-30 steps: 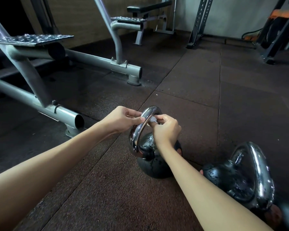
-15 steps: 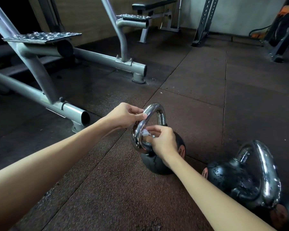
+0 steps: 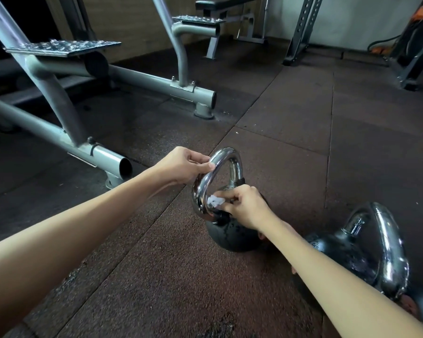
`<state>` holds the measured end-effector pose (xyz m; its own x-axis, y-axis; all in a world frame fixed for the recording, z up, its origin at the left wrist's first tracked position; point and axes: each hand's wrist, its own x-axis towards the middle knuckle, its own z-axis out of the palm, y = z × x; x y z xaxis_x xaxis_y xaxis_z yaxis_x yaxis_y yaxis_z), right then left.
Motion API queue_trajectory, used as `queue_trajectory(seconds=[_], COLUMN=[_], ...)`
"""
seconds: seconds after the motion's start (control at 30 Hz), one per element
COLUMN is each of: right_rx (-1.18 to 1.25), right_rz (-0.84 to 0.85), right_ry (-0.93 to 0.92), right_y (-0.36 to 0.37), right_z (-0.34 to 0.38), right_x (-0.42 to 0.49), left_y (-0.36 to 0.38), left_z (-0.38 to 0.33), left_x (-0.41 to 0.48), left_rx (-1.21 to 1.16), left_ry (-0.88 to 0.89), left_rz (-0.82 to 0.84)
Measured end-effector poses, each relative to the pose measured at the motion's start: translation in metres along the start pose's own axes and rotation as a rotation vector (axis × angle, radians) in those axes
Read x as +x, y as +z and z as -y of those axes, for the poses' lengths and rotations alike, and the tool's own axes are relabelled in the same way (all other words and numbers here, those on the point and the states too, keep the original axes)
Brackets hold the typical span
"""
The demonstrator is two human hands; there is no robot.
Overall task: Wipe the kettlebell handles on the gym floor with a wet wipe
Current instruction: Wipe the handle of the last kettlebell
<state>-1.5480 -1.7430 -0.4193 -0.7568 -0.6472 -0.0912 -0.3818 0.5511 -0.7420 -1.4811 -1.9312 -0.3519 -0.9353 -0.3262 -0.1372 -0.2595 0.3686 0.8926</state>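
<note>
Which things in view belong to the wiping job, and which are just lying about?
Job: white wet wipe in the right hand; black kettlebell with chrome handle, held by the left hand; second black chrome-handled kettlebell at right.
Lying about: grey tubular machine frame; black padded bench; black perforated rack upright.

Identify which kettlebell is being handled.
The farther kettlebell: left hand grips its handle, right hand presses the wet wipe against it. The nearer kettlebell has no hand on it.

Glossy chrome handle on a pebbly black kettlebell; beside it, rough speckled rubber floor and matt grey-painted steel frame.
</note>
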Motion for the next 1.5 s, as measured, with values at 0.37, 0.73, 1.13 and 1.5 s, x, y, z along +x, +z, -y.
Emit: queue_trajectory(seconds=[0.37,0.73,1.13,1.5], right_rx=[0.283,0.738,0.65,0.668], right_rz=[-0.528,-0.715,-0.644,-0.564], right_ry=[0.166,0.237,-0.037,0.12], right_y=[-0.054,-0.081,-0.076,-0.056], right_z=[-0.033,-0.036,0.012,0.016], right_x=[-0.058,-0.104,-0.088,-0.098], left_y=[0.033,0.096,0.063,0.033], left_z=[-0.032,-0.086,-0.081,-0.044], left_x=[0.011,0.02,-0.032,-0.028], left_rx=[0.283,0.513,0.041,-0.071], left_ry=[-0.019,0.041,-0.051,-0.073], left_rz=[0.162,0.217,0.361,0.278])
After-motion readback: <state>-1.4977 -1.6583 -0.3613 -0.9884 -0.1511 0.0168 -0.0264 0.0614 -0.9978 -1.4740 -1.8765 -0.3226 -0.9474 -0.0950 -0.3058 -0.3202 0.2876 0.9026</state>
